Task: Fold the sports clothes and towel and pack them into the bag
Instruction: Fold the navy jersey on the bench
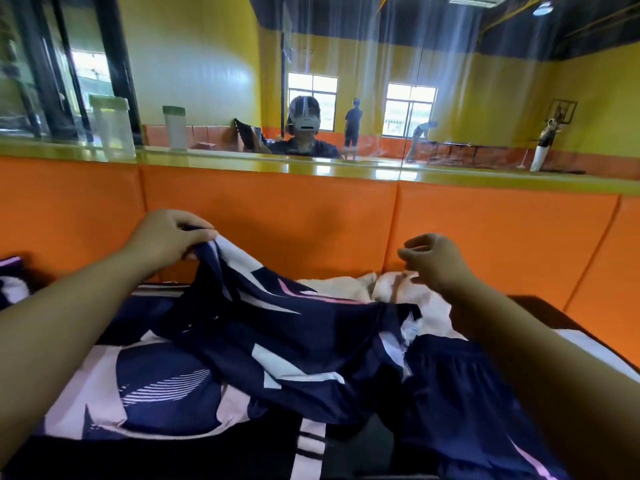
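Gripping the navy jersey (277, 337) — left hand (166, 241) raised, right hand (437, 264) curled.

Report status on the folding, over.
Left hand grips navy jersey, lifted. Right hand curled over cream towel, grip unclear. Navy shorts loose under right forearm.

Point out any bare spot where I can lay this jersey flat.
Bare: the dark strip at right, between the orange padding and the right forearm; also the yellow ledge above the padding. Crowded: the middle, heaped with jersey, shorts and towel.
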`<state>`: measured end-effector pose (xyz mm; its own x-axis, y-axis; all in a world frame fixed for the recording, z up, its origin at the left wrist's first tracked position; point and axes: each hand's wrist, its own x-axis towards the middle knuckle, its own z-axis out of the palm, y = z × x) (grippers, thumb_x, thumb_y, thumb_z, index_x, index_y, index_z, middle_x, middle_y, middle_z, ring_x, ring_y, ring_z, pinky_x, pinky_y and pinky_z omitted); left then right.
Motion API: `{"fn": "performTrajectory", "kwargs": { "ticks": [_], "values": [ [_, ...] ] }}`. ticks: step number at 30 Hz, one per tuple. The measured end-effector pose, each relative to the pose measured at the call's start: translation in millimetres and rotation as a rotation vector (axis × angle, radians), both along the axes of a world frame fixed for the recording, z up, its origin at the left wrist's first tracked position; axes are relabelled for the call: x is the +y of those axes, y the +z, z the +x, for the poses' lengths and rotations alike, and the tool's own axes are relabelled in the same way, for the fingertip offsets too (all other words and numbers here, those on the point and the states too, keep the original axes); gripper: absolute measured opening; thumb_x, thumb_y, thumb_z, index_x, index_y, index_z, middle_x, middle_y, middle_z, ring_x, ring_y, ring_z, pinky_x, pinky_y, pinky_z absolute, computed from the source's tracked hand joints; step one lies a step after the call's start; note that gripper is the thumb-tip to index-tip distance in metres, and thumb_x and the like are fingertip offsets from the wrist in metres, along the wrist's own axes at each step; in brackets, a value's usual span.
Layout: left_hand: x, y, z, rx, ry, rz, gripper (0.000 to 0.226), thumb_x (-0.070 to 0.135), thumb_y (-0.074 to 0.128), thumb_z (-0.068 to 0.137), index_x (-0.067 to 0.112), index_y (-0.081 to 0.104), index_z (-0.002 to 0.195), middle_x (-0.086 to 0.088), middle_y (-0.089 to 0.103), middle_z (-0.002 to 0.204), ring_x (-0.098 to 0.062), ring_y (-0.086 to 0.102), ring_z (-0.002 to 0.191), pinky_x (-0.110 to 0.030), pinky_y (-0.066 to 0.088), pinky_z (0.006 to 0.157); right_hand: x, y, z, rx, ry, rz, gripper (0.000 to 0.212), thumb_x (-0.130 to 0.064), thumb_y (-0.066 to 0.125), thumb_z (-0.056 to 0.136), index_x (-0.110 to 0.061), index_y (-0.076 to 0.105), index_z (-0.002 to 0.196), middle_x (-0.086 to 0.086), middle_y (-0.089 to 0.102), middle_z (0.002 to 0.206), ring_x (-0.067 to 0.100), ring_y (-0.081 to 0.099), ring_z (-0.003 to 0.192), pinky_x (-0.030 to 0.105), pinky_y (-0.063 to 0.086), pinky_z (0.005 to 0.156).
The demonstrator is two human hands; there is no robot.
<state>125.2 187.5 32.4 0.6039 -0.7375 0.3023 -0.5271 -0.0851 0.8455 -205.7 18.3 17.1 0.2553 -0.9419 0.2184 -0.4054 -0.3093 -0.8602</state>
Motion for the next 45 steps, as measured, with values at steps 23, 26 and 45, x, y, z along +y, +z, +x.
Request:
{"fn": "performTrajectory", "kwargs": {
  "ticks": [23, 26, 45],
  "values": [
    [10, 186, -119, 0.079, -0.734, -0.519, 0.032, -0.007, 0.049, 0.092, 0.017, 0.054, 0.111, -0.006, 0.064, 0.110, -0.016, 0.065, 0.106, -0.030, 0.056, 0.083, 85, 102, 102, -0.054, 0.257, -0.369, 0.098, -0.059, 0.078, 0.061, -0.020, 0.031, 0.138, 0.003, 0.023, 0.148, 0.022, 0.022, 0.138, 0.035, 0.029, 0.110],
    [12, 210, -124, -0.019, -0.707, -0.568, 0.040, -0.013, 0.044, 0.092, 0.020, 0.051, 0.113, 0.005, 0.066, 0.106, -0.011, 0.063, 0.105, -0.029, 0.053, 0.086, 82, 123, 96, 0.053, 0.296, -0.442, 0.095, -0.062, 0.076, 0.061, -0.023, 0.036, 0.138, 0.003, 0.011, 0.153, 0.023, 0.016, 0.143, 0.043, 0.025, 0.115],
    [33, 134, -111, -0.486, -0.544, -0.005, 0.090, 0.066, 0.073, 0.049, 0.054, 0.033, 0.129, 0.016, 0.031, 0.145, -0.008, 0.035, 0.129, -0.035, 0.034, 0.105, 98, 148, 51, -0.172, 0.347, -0.251, 0.026, -0.018, 0.061, 0.092, -0.004, 0.058, 0.071, 0.001, 0.049, 0.062, 0.010, 0.044, 0.049, 0.016, 0.037, 0.045]
  ]
}}
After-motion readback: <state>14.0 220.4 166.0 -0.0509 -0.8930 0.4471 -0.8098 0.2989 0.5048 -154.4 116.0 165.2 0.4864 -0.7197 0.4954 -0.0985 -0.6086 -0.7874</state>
